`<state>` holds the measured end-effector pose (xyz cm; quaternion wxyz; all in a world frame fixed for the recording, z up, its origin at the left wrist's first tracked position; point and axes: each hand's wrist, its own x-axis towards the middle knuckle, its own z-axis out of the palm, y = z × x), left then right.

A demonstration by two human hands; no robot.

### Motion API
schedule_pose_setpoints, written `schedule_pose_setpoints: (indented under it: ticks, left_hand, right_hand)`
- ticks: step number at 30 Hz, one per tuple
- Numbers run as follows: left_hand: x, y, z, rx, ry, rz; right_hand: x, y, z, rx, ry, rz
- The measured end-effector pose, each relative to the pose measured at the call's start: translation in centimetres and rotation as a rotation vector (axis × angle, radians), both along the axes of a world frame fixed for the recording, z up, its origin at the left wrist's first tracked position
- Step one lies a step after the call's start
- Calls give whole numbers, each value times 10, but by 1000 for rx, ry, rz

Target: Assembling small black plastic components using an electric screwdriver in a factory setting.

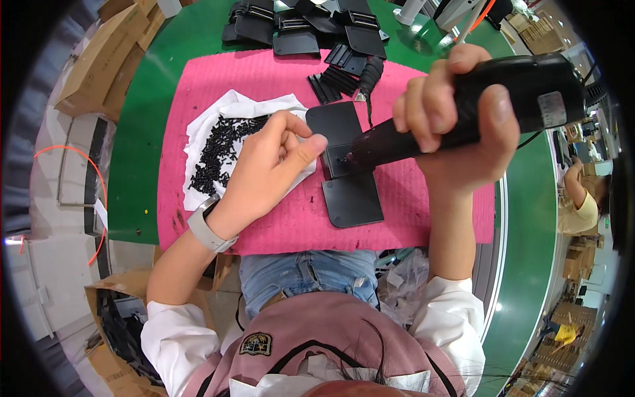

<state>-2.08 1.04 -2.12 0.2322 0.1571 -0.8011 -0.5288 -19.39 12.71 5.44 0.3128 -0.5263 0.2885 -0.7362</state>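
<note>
My right hand (463, 126) is wrapped round a black electric screwdriver (529, 79), held slantwise with its narrow end down at a black plastic part (354, 202). This part lies on the pink mat (264, 235) and has two flat plates joined by a narrower middle. The screwdriver's nose covers some of that middle. Just left of the part, my left hand (261, 169) has its thumb and fingers pinched together; what they hold, if anything, I cannot make out. Beneath and beside it, many small black screws (218, 149) lie on a crumpled white cloth (288, 102).
Several similar black parts (297, 43) are piled at the table's far edge. Ribbed black pieces (334, 83) and a black-handled tool (372, 73) lie beyond the part. Cardboard boxes (99, 59) stand left of the green table (135, 172); an open carton (109, 357) is at lower left.
</note>
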Motion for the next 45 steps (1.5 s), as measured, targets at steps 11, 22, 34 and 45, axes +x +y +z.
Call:
schedule_pose_setpoints:
  ticks: [11, 22, 34, 45]
  left_hand:
    - [-14, 0, 14, 455, -344, -135]
    - [-19, 3, 1, 671, -248, -83]
    - [-19, 4, -1, 622, -220, -63]
    - [-18, 4, -7, 647, -172, -55]
  right_hand:
    - [20, -4, 9, 196, 196, -157]
    - [31, -27, 5, 156, 263, -100]
    - [25, -24, 4, 195, 194, 0]
    - [27, -23, 2, 179, 259, -40]
